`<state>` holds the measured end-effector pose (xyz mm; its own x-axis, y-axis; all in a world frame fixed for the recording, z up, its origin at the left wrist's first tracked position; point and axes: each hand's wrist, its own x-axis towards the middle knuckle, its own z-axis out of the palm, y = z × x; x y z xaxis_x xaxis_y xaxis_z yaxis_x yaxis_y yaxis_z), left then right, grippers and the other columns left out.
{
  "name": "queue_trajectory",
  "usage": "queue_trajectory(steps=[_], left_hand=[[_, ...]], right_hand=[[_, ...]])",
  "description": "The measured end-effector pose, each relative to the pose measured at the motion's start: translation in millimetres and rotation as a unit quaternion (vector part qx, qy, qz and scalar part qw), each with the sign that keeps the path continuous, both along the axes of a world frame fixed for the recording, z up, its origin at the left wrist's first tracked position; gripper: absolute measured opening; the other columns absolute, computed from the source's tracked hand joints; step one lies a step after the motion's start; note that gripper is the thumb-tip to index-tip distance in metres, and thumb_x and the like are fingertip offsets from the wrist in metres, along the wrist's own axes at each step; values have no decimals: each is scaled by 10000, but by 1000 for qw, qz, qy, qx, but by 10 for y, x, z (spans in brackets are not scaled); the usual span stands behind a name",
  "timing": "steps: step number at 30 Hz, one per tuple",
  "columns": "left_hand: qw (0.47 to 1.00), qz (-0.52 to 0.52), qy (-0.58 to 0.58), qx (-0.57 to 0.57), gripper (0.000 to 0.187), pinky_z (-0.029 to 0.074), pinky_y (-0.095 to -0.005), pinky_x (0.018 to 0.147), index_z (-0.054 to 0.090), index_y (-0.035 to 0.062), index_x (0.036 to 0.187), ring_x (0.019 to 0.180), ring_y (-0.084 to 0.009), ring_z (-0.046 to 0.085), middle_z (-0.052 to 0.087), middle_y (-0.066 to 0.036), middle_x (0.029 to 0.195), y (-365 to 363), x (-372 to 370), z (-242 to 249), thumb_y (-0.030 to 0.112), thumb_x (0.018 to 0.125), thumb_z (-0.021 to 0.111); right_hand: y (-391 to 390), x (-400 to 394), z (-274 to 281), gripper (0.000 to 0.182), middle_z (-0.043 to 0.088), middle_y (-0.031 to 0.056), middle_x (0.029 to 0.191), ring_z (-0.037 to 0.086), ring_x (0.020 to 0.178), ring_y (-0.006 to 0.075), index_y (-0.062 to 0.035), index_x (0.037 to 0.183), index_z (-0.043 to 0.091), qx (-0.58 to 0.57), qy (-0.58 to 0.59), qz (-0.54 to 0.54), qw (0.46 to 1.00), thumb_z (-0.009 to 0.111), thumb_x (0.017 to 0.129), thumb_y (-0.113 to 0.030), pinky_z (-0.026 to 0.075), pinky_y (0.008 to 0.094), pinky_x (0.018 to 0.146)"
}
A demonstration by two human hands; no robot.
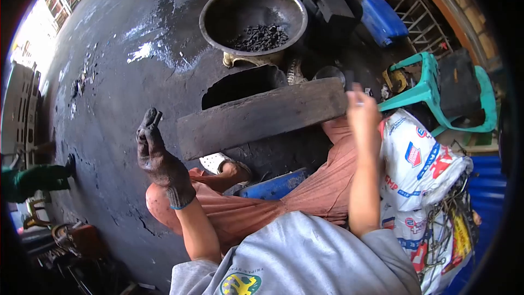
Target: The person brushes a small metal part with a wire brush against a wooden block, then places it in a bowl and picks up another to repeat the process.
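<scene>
My left hand (157, 158), in a blackened knit glove, is raised beyond the left end of a dark board (262, 120). Its fingers are bent together; whatever they may hold cannot be made out. At the board's right end is my bare right hand (361, 110), blurred by motion and closed. A small dark, flat shape shows beside its fingers, too smeared to name. The board lies slanted in front of my knees, against a black open container (240, 87). Behind that, a wide metal basin (206, 35) holds black lumps (261, 38) that look like charcoal.
On the right stand a green plastic stool (428, 82), a blue jerrycan (382, 22) and stuffed white printed sacks (412, 164). A blue object (275, 184) lies between my legs. Another person's green-clad leg (41, 180) reaches in from the left. The floor is blackened.
</scene>
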<state>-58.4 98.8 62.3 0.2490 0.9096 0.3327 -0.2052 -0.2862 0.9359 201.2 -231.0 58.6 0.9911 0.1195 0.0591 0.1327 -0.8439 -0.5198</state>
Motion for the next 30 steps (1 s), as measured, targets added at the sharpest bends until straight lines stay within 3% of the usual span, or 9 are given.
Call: queue_trajectory(steps=[1,3,8,10,12,13,19,25,30], left_hand=[[999,-11,17,26,333,459,-423,1193,722,-74,1323,1280,-265,680,725,-178,1371,-29,23,-5,113,1133,522],[997,-36,8,64,323,462,-444,1189,715,-82,1322,1271,-283,682,725,-182,1350,-68,106,-11,89,1122,527],[990,-37,29,134,283,556,-423,1080,747,-79,1274,1226,-283,689,718,-181,1323,-97,179,237,42,1069,594],[980,-43,58,183,303,534,-456,1116,703,-92,1327,1246,-303,688,720,-184,1316,-45,143,348,52,1092,577],[978,-40,58,197,288,562,-448,1072,733,-68,1296,1222,-291,693,725,-185,1298,58,160,422,60,1072,608],[955,-71,139,251,284,552,-455,1080,753,-51,1274,1222,-292,694,738,-172,1283,135,180,468,71,1042,643],[745,-246,447,430,303,456,-518,1138,841,144,1177,1226,-354,691,792,-102,1230,301,843,369,273,904,816],[736,-272,445,433,349,420,-521,1167,810,160,1260,1239,-356,681,780,-131,1259,349,1776,121,289,937,780],[720,-255,541,353,454,539,-513,1009,748,240,1400,1116,-353,745,795,-137,1179,740,2876,-434,407,983,685]], right_hand=[[261,-232,-431,357,768,249,892,766,858,441,-25,1032,790,181,-52,51,981,610,1085,-329,585,531,756],[1007,-930,-176,350,763,213,851,766,824,417,-14,917,756,-1,0,208,978,675,1044,-330,600,526,706],[1834,-2082,-223,277,775,258,947,779,936,443,-64,1280,689,181,163,522,818,602,1063,-210,619,560,785],[1709,-1809,-222,456,765,204,852,776,777,393,-164,1525,615,122,165,473,857,593,1091,-304,595,579,719],[1126,-1230,-164,403,786,186,862,774,698,350,-137,1162,841,233,271,284,890,600,1109,-456,582,470,638],[810,-950,-162,503,797,179,883,779,720,321,-104,972,867,211,170,222,937,607,1103,-514,572,427,638],[-1145,196,-603,481,767,260,1236,765,1130,388,-44,1444,689,115,-10,-31,993,641,1093,-370,579,429,969],[-1257,284,-900,457,710,244,1413,688,1318,346,28,1468,647,180,-22,-20,983,622,1119,-266,518,412,1089],[-898,339,-1143,415,763,272,1243,751,1179,402,7,1432,683,105,-17,21,994,640,1096,-233,569,448,1001]])
